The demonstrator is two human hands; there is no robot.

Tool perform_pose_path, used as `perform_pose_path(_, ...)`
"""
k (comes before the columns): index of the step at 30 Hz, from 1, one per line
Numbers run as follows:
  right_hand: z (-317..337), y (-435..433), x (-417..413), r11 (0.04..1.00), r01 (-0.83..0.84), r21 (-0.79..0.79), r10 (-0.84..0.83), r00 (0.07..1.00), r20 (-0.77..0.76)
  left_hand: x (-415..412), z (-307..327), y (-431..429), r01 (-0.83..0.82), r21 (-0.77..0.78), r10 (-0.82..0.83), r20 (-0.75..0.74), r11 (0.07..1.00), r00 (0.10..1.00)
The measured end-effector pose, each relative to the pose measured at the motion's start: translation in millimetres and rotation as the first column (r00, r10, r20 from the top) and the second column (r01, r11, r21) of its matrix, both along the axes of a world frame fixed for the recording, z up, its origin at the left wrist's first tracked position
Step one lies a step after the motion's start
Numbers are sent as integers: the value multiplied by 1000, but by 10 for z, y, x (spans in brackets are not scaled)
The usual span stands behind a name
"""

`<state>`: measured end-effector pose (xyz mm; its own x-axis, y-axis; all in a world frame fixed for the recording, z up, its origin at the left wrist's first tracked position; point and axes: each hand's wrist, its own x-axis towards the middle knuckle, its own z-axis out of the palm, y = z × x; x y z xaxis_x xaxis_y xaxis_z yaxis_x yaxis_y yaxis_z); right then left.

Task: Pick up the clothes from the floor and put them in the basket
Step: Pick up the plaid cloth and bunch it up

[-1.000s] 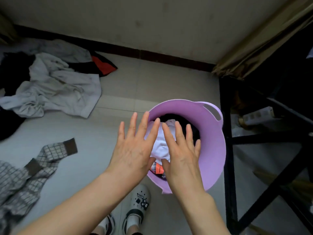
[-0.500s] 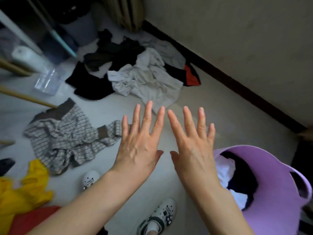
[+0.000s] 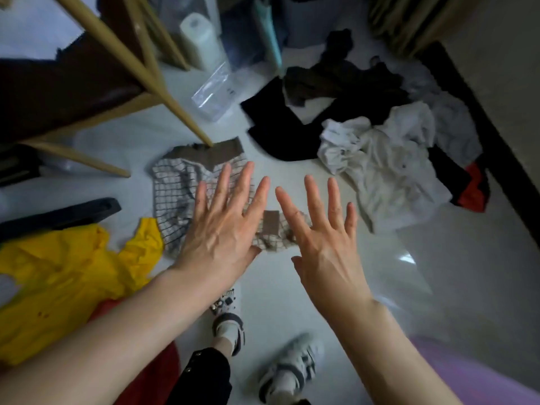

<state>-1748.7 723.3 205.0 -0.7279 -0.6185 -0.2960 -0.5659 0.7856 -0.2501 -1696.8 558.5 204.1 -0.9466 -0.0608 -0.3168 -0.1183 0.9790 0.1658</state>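
Observation:
My left hand (image 3: 225, 226) and my right hand (image 3: 324, 238) are stretched out flat, fingers spread, holding nothing. Both hover over a checked shirt with brown cuffs (image 3: 175, 194) spread on the pale floor. A yellow garment (image 3: 61, 276) lies at the left with a red one (image 3: 155, 372) under my left arm. A crumpled white shirt (image 3: 382, 165), black clothes (image 3: 292, 124) and a black-and-red piece (image 3: 473, 191) lie farther off at the right. Only a strip of the purple basket (image 3: 479, 372) shows at the bottom right, beside my right forearm.
A wooden chair's legs (image 3: 163, 92) stand at the upper left, one foot on the checked shirt. A clear plastic box (image 3: 216, 92) and a paper roll (image 3: 198, 39) sit beyond. My feet in white shoes (image 3: 292, 366) are below. A dark skirting board (image 3: 485, 118) runs along the right wall.
My view has swung left, away from the basket and over the clothes on the floor. Both hands stay flat and now hang above the checked shirt.

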Motion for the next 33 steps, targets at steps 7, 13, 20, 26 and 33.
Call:
perform_pose_path(7,-1059,-1010,-230,961,-269,65,267,963,43,254,-955,-871,-211,-75,217,94,975,972)
perform_pose_path(13,-2211,-1565,-227,925,-372,75,366,927,78,323,-2134,-1237,-328,-88,338,161,941,927)
perform_pose_path(20,-3679,-1827,-8,897,-377,230,333,920,208,443,-3697,-1417,-464,-44,452,326,885,830)
perform_pose_path(26,-4648,-1867,292,836,-443,325,376,892,250,855,-4697,-1296,-473,-39,453,362,880,815)
perform_pose_path(33,-5003,-1888,393,857,-449,252,391,886,249,967,-4971,-1357,-460,36,446,188,887,875)
